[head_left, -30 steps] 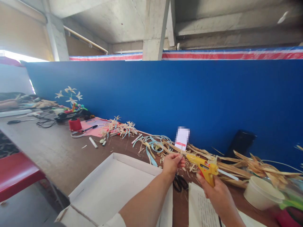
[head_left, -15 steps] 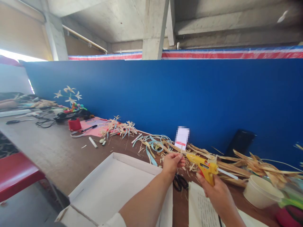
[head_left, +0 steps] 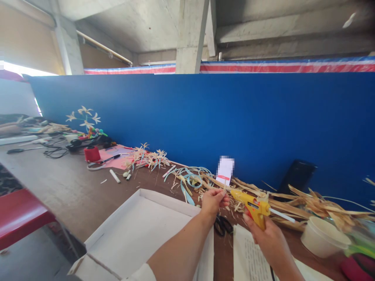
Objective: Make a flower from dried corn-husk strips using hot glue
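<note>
My right hand is wrapped round the handle of a yellow hot glue gun, and a white glue stick juts from its back end. The gun's nozzle points left, close to the fingertips of my left hand. Those fingers are pinched on a thin pale strip that stands upright; most of it is hidden by the fingers. Below my left hand lie black-handled scissors. Dried straw-coloured husk strips spread behind both hands.
An open white box lid lies left of my forearm. Written paper sheets and a cream tub are at the right. Blue strips, small husk flowers and a red thread spool line the table. A blue partition stands behind.
</note>
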`<state>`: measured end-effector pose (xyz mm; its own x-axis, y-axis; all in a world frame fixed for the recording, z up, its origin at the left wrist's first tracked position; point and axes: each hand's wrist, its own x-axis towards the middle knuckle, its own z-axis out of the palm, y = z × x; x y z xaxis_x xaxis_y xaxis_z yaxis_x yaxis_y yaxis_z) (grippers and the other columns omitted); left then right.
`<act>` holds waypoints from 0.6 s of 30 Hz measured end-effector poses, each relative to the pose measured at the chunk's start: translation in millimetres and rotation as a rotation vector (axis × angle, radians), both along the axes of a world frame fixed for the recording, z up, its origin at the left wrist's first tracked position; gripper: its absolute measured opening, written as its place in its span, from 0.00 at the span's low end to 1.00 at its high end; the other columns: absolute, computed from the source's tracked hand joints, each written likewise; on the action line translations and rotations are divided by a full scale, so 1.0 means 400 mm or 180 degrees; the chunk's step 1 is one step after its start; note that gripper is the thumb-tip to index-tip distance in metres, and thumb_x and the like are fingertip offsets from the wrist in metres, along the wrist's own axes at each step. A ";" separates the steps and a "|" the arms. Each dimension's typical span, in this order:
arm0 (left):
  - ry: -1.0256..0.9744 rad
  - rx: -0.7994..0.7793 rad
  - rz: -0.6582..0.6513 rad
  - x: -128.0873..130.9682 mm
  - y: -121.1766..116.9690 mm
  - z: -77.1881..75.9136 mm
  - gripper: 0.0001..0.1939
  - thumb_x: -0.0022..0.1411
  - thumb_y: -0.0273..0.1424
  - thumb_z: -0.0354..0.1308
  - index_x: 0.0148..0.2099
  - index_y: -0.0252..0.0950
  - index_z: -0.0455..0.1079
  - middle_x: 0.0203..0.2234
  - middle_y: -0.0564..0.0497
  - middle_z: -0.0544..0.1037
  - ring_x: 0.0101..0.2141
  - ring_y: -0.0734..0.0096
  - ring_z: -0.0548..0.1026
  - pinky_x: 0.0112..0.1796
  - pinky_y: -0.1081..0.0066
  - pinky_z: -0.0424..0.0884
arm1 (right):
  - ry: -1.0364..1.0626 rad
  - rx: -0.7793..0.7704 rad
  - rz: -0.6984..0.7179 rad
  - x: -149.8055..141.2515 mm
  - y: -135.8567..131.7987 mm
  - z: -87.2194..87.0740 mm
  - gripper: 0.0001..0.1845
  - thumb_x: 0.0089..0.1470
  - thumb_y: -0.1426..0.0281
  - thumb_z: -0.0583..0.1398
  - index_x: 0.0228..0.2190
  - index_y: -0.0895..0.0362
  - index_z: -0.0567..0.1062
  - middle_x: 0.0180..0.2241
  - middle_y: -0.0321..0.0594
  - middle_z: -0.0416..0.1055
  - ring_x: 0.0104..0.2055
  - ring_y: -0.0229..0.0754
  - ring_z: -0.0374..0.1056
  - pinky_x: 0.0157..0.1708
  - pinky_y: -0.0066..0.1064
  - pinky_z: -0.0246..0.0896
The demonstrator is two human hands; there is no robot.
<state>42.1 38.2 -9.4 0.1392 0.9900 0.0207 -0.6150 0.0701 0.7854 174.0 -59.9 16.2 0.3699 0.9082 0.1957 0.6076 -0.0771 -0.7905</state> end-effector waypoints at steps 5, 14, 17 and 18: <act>-0.0004 0.0019 -0.0005 0.002 0.004 -0.006 0.22 0.37 0.40 0.69 0.30 0.27 0.71 0.21 0.48 0.74 0.21 0.78 0.70 0.23 0.76 0.69 | -0.0054 -0.0037 0.0037 -0.001 -0.002 0.002 0.29 0.41 0.48 0.55 0.36 0.58 0.74 0.16 0.36 0.66 0.25 0.47 0.67 0.26 0.32 0.57; 0.0042 0.0004 0.0002 0.001 0.000 -0.001 0.21 0.38 0.40 0.68 0.30 0.28 0.72 0.21 0.49 0.74 0.20 0.77 0.70 0.23 0.76 0.68 | -0.0163 0.0024 0.0006 0.000 -0.002 0.009 0.27 0.43 0.49 0.55 0.35 0.57 0.74 0.15 0.37 0.66 0.24 0.48 0.67 0.27 0.33 0.58; 0.0021 -0.0012 -0.0005 0.000 -0.002 0.002 0.22 0.37 0.40 0.68 0.30 0.28 0.71 0.21 0.48 0.74 0.20 0.78 0.70 0.23 0.76 0.68 | -0.0183 0.0032 0.0010 0.002 -0.002 0.007 0.27 0.42 0.49 0.55 0.35 0.57 0.74 0.16 0.37 0.67 0.24 0.48 0.67 0.27 0.33 0.58; 0.0015 -0.0017 -0.0011 0.000 -0.001 0.002 0.22 0.37 0.40 0.69 0.31 0.27 0.71 0.21 0.48 0.74 0.21 0.78 0.70 0.23 0.76 0.68 | -0.0178 0.0026 0.0013 0.002 -0.002 0.006 0.27 0.42 0.49 0.55 0.35 0.57 0.74 0.16 0.37 0.67 0.24 0.48 0.67 0.27 0.33 0.58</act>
<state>42.0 37.6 -8.6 0.1426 0.9897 0.0147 -0.6111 0.0764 0.7879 175.0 -60.7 18.6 0.3544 0.9080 0.2234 0.6511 -0.0682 -0.7559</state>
